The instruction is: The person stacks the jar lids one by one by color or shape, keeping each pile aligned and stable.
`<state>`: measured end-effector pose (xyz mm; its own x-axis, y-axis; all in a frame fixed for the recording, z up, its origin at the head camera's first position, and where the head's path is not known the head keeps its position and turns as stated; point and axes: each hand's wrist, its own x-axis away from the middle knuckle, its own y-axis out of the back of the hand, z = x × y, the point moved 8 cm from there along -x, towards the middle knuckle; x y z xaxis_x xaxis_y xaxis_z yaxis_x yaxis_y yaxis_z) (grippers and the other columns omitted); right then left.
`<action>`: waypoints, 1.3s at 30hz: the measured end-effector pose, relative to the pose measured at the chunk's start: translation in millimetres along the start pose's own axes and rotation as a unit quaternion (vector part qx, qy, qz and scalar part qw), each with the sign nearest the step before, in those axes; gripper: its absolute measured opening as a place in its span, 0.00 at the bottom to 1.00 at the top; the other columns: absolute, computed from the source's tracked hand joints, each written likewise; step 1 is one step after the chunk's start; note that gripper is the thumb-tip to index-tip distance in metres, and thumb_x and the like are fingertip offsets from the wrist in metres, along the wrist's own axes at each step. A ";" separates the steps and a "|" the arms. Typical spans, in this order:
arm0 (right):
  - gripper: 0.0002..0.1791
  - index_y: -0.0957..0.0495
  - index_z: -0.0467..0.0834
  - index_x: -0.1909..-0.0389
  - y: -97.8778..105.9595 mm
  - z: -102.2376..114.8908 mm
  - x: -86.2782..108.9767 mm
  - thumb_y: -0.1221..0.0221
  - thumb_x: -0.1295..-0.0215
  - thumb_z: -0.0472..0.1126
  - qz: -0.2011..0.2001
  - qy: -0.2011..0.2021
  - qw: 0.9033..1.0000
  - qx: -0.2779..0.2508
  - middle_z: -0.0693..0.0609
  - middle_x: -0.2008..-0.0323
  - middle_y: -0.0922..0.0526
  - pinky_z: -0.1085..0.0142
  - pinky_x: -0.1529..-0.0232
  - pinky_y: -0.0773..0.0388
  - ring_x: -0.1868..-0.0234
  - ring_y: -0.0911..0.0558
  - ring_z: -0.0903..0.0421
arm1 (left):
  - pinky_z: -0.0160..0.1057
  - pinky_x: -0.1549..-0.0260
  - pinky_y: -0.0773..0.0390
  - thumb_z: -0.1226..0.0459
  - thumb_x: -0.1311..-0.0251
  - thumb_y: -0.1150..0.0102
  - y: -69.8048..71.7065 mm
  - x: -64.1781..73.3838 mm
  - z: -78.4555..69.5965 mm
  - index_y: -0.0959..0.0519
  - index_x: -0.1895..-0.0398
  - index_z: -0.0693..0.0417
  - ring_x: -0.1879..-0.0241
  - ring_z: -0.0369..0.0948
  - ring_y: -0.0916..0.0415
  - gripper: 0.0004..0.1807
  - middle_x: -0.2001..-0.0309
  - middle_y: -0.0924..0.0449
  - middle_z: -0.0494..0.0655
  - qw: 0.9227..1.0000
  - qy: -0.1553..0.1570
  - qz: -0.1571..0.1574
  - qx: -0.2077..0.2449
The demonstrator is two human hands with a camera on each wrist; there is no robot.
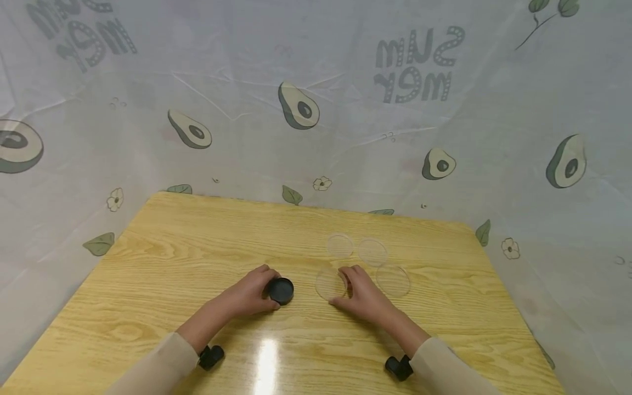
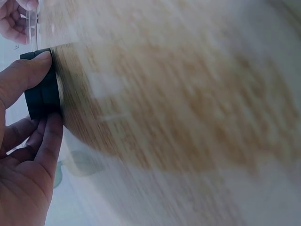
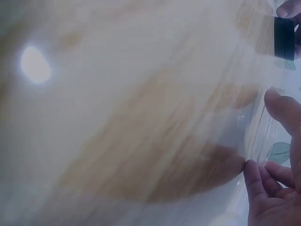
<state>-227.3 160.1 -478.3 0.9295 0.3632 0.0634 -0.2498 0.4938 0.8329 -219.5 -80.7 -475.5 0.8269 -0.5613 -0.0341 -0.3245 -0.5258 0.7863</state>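
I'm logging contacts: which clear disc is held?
The clear disc nearest the black cylinder: the right hand grips its edge; the other three lie untouched.

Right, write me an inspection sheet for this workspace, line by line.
Surface: wood-grain table, with a bright glare patch near the front edge of the head view.
Job's things: one round black piece; four clear discs.
Clutter: nothing seen.
Hands: left hand grips the black piece; right hand grips the leftmost disc by its edge.
Cables: nothing seen.
Surroundings: pale sheet printed with avocados, leaves and lettering.
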 end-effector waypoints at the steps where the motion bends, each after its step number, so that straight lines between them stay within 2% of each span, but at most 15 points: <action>1: 0.43 0.31 0.36 0.27 -0.1 -0.8 1.6 0.27 0.36 0.52 0.001 0.000 1.000 0.002 0.48 0.49 0.24 0.58 0.53 0.29 0.57 0.30 0.57 | 0.42 0.53 0.21 0.62 0.44 0.22 -0.1 -0.2 0.1 0.21 0.43 0.64 0.56 0.41 0.25 0.28 0.53 0.22 0.51 1.000 0.002 0.001 0.001; 15: 0.44 0.31 0.37 0.28 -0.1 -7.4 19.4 0.25 0.38 0.54 0.015 -0.016 1.000 -0.011 0.48 0.48 0.25 0.60 0.54 0.30 0.56 0.30 0.57 | 0.44 0.52 0.21 0.62 0.44 0.22 1.2 -1.0 -2.5 0.21 0.42 0.65 0.54 0.42 0.24 0.28 0.52 0.22 0.52 1.000 0.008 0.006 0.001; 19: 0.45 0.31 0.37 0.27 0.5 -8.4 22.7 0.26 0.38 0.55 0.015 -0.011 1.000 -0.011 0.47 0.44 0.24 0.60 0.53 0.28 0.55 0.29 0.58 | 0.44 0.52 0.21 0.62 0.43 0.22 1.0 -1.2 -1.9 0.21 0.42 0.65 0.54 0.42 0.24 0.28 0.52 0.22 0.52 1.000 0.008 0.005 0.001; 32: 0.44 0.30 0.38 0.28 1.6 -10.4 26.8 0.26 0.39 0.56 0.006 -0.006 1.000 -0.003 0.46 0.42 0.22 0.55 0.46 0.23 0.49 0.26 0.58 | 0.44 0.52 0.21 0.62 0.42 0.23 -0.1 -5.0 0.3 0.21 0.41 0.64 0.53 0.42 0.24 0.28 0.51 0.22 0.51 1.000 0.004 0.009 0.004; 39: 0.44 0.32 0.37 0.27 -1.6 -6.1 29.0 0.28 0.35 0.56 0.021 0.007 1.000 -0.006 0.46 0.41 0.24 0.55 0.46 0.24 0.49 0.28 0.58 | 0.44 0.51 0.21 0.61 0.43 0.22 -1.4 -3.0 3.0 0.21 0.42 0.63 0.55 0.41 0.25 0.28 0.52 0.22 0.50 1.000 0.008 0.006 -0.002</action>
<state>-201.6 174.7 -481.1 0.9142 0.3950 0.0900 -0.2915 0.4870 0.8233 -222.9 -80.3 -478.4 0.8303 -0.5571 -0.0137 -0.3335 -0.5165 0.7887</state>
